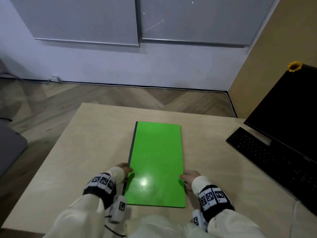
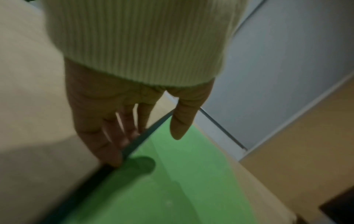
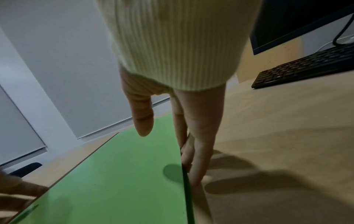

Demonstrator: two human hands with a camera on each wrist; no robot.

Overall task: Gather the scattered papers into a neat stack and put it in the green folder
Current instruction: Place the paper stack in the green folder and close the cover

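- The green folder lies closed and flat on the wooden table, with its long axis running from 6 o'clock to 12 o'clock, away from the person. Its dark spine is the 9 o'clock edge and its free edge is at 3 o'clock.
- No loose papers show anywhere on the table, so my judgement is that they are already inside and the job is close to finished.
- The left hand sits at the spine, near the 6 o'clock end. Its fingers are straight, slightly apart and point down along the spine, touching it; the thumb hangs over the cover.
- The right hand mirrors it at the free edge. Its fingers are straight, close together, laid against that edge with the tips on the table, and the thumb floats above the cover.
- Neither hand curls round anything, and both flank the folder at roughly equal reach.
- Any squaring or lifting would likely press inward from 9 and 3 o'clock across the short axis.
- A black keyboard and a monitor stand well apart at 2 o'clock.
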